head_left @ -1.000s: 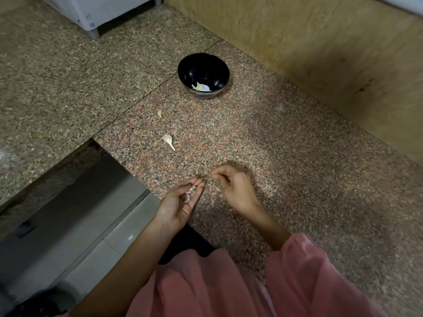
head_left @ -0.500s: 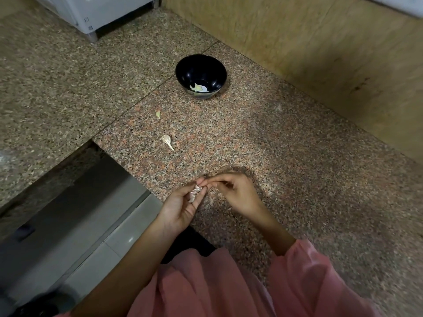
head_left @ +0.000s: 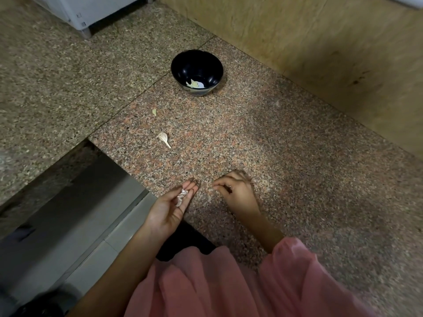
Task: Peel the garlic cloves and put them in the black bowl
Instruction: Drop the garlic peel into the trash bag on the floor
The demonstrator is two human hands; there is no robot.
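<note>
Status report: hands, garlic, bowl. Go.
Left hand palm up, cradling a half-peeled papery garlic clove. Right hand apart, fingers curled, blurred; contents unclear. Round black bowl holds pale pieces. Loose garlic skin scrap on speckled granite counter; path clear.

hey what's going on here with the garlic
A person is peeling garlic at a granite counter. The left hand holds a garlic clove with papery skin on its fingers; the right hand, blurred, is beside it, apart. A black bowl farther back holds pale pieces. Another clove lies on the counter.
</note>
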